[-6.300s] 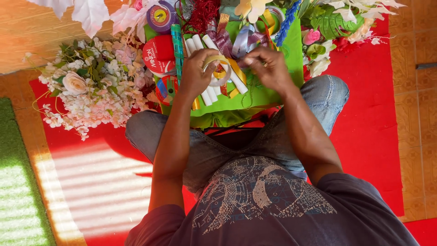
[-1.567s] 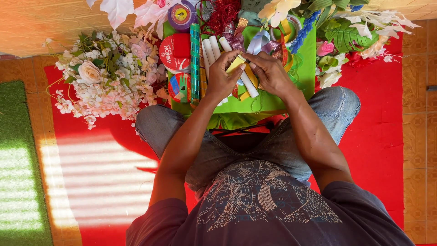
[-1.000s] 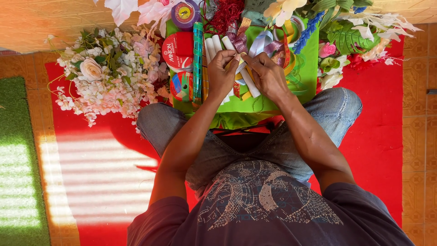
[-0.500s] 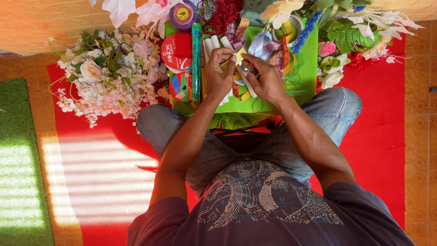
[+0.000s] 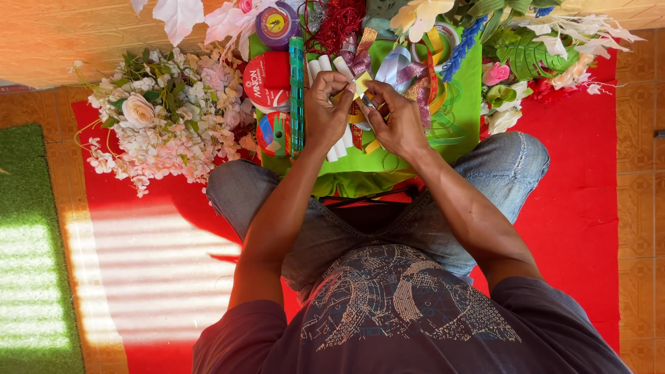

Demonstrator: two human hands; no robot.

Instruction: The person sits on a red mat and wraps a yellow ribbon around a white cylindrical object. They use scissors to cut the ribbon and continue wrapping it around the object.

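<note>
Yellow ribbon (image 5: 360,84) pinched between both hands above the green board (image 5: 464,118) on the lap — left hand (image 5: 324,107) closed on it from one side, right hand (image 5: 395,118) curled tight on the other. White sticks (image 5: 325,66) and red ribbon spool (image 5: 267,82) just beside. Pale fake flowers (image 5: 163,118) heaped on red cloth (image 5: 575,208). Beyond — tiled floor (image 5: 641,138), green mat (image 5: 31,228), striped sunlight.

Red mat (image 5: 575,208) carrying flowers (image 5: 166,118), green board (image 5: 457,111).

Green cloth (image 5: 454,111), red mat (image 5: 575,208)
</note>
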